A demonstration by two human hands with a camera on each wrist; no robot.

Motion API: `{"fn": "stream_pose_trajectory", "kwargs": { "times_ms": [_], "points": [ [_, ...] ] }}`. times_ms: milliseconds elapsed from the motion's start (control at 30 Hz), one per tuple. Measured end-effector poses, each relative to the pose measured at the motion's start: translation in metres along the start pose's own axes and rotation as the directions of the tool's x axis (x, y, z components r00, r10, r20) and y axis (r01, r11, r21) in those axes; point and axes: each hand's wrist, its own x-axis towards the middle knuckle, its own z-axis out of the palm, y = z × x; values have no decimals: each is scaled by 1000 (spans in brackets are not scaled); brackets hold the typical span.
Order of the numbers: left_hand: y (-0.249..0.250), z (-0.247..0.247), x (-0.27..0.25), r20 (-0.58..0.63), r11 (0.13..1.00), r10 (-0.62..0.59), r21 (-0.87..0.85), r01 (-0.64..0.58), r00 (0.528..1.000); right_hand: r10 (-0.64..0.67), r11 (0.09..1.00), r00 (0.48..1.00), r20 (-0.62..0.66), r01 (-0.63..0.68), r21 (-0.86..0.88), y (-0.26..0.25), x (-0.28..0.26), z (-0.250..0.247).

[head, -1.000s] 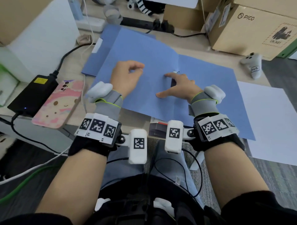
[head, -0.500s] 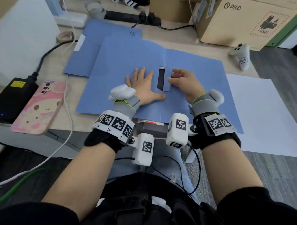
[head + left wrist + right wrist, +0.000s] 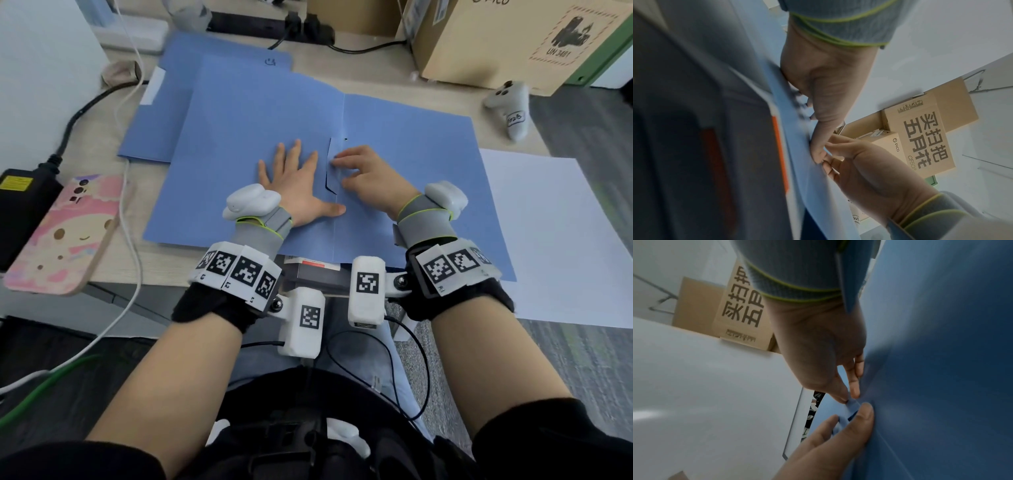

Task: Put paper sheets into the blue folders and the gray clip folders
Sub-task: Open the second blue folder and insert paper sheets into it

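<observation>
**Q:** What is each grip doing?

**A:** The right hand [image 3: 368,174] has curled fingers pinching a small blue tab [image 3: 333,161] at the centre fold of the open blue folder [image 3: 411,154]. In the right wrist view the thumb and a fingertip [image 3: 856,386] close on that tab. The left hand [image 3: 294,185] lies spread and flat on the left leaf, at nine o'clock from the tab, its thumb reaching toward the fold. It holds nothing; it only presses.

**Q:** Where are the task's things?

**A:** The open folder lies on the counter [image 3: 222,270] directly ahead. A second blue folder [image 3: 178,89] sits partly beneath it at eleven o'clock. A white paper sheet [image 3: 555,240] lies at three o'clock, touching or just under the open folder's right edge. No grey clip folder is visible.

**Q:** How should this step go?

**A:** Probably by keeping the flat palm firm so the leaf cannot slide, and lifting the tab gently along the fold to avoid tearing. No sheet is inside yet, so filing seems barely begun.
</observation>
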Motion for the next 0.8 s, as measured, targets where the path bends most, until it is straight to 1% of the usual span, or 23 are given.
{"fn": "stream_pose_trajectory", "kwargs": {
  "times_ms": [67, 233, 367, 433, 500, 567, 600, 700, 800],
  "points": [
    [0, -1, 0, 9, 1000, 4, 4, -4, 1000, -4, 998, 1000, 23, 5, -68, 0, 1, 1],
    [2, -8, -2, 49, 1000, 9, 15, -10, 999, 2, 988, 998, 67, 8, -157, 0, -1, -1],
    [14, -19, -7, 74, 1000, 23, 17, -24, 997, 8, 985, 994, 105, 10, -174, -3, -6, -4],
    [23, -24, -8, 64, 999, 49, 4, -50, 997, 12, 995, 996, 93, -2, -99, -5, -9, -10],
    [34, -28, -10, 47, 997, 77, -10, -77, 996, 2, 999, 999, 47, -4, 41, -4, -15, -18],
    [44, -30, -9, 39, 995, 100, -18, -99, 994, -9, 985, 1000, 5, 8, 170, -1, -24, -26],
    [49, -31, -8, 42, 993, 113, -24, -112, 993, -17, 978, 1000, -19, 20, 207, 1, -30, -29],
    [68, -28, -7, 45, 985, 164, -69, -161, 985, -23, 953, 991, -129, 61, 297, 12, -45, -41],
    [92, -22, -9, 47, 972, 190, -149, -181, 981, 28, 925, 960, -280, 81, 370, 26, -57, -52]
  ]
}}
